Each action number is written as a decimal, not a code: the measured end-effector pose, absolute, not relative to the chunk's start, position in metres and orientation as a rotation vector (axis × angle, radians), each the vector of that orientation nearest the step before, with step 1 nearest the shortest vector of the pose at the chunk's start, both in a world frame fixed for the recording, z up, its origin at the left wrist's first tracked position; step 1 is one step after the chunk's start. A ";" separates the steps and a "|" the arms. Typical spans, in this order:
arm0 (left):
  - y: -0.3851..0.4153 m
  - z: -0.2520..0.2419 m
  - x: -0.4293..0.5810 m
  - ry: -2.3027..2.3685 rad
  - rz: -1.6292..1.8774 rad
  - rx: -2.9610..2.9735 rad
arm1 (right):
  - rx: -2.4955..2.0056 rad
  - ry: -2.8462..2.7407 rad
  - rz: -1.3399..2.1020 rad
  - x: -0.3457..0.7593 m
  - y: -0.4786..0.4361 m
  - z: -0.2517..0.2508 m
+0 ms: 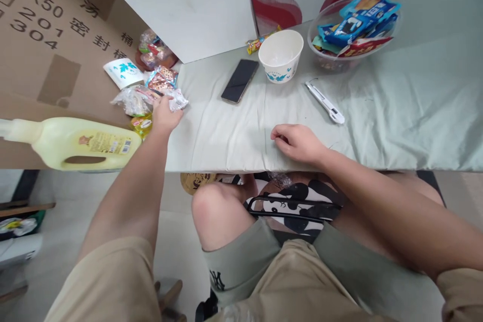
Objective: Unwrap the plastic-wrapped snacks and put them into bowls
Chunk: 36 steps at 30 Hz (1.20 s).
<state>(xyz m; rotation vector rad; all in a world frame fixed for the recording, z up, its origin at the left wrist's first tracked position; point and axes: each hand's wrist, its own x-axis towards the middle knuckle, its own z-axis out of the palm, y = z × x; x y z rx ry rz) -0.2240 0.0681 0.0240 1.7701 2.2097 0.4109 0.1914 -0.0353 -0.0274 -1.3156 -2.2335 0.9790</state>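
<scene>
My left hand [166, 114] reaches to the left part of the cloth-covered table, its fingers closed on a crinkled clear plastic wrapper [177, 99]. Around it lie another clear plastic wrapper [133, 100], a brown and blue snack packet [162, 79] and a yellow packet [142, 125]. Near the front edge, my right hand [298, 142] rests on the cloth with curled fingers and nothing visible in them. Beyond it are a black phone [240, 80], an upright white paper cup [281, 55] with blue-green leaves, and a white utility knife [325, 102].
A pale yellow bottle [86, 143] lies at the left by a large cardboard box [56, 60]. A tipped paper cup [124, 73] and a bowl of wrapped snacks [154, 53] are behind my left hand. At the back right, a clear bowl [335, 64] holds packets beside a printed box [279, 5].
</scene>
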 end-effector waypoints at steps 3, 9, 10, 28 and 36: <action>0.069 0.021 -0.213 2.332 0.362 1.805 | -1.300 -2.253 0.977 0.191 -0.037 -0.027; 0.071 0.025 -0.191 2.406 0.486 1.823 | -1.295 -2.267 0.982 0.194 -0.034 -0.026; 0.068 0.028 -0.189 2.392 0.543 1.838 | -1.295 -2.272 0.986 0.194 -0.033 -0.026; -0.013 -0.004 -0.033 1.033 0.948 2.172 | -1.030 -1.482 1.385 0.200 -0.026 -0.041; -0.014 -0.054 0.008 0.936 1.102 1.549 | -1.183 -1.496 1.059 0.205 -0.013 -0.055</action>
